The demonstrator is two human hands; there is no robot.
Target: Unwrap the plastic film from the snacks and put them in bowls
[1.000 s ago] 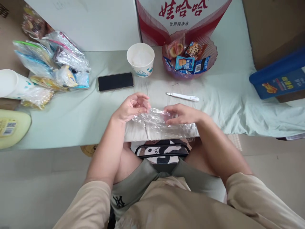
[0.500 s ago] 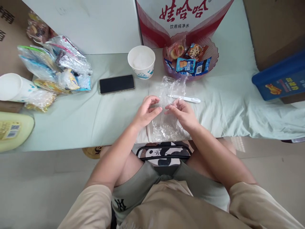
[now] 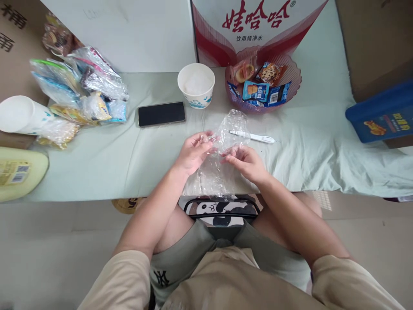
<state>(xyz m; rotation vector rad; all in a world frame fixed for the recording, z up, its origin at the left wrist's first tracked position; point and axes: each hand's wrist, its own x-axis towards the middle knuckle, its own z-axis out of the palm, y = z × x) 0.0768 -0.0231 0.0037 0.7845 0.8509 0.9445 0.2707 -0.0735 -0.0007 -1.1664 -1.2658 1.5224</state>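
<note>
A crinkled clear plastic bag (image 3: 217, 174) stretches between my hands, its lower end reaching the table's front edge. My left hand (image 3: 192, 153) pinches the bag near its middle, thumb against fingers. On the other side, my right hand (image 3: 247, 161) grips the same plastic between thumb and fingertips, which are partly behind the film. Just beyond the right hand lies a slim white utility knife or pen-like tool (image 3: 263, 138), its left end seen through the plastic. A white paper cup (image 3: 196, 92) with something whitish inside stands farther back.
A pink bowl (image 3: 295, 88) holds several wrapped snacks. A black phone (image 3: 161, 114) lies left of the cup. Plastic-bagged items (image 3: 100, 86), a tipped paper cup (image 3: 27, 116) and a yellow bottle (image 3: 22, 174) sit at left; a blue container (image 3: 380, 114) is at right. Boxes (image 3: 258, 26) stand behind.
My left hand has closed on the plastic, where its fingers were apart before. The bag's lower part has shifted left, and the view has moved slightly.
</note>
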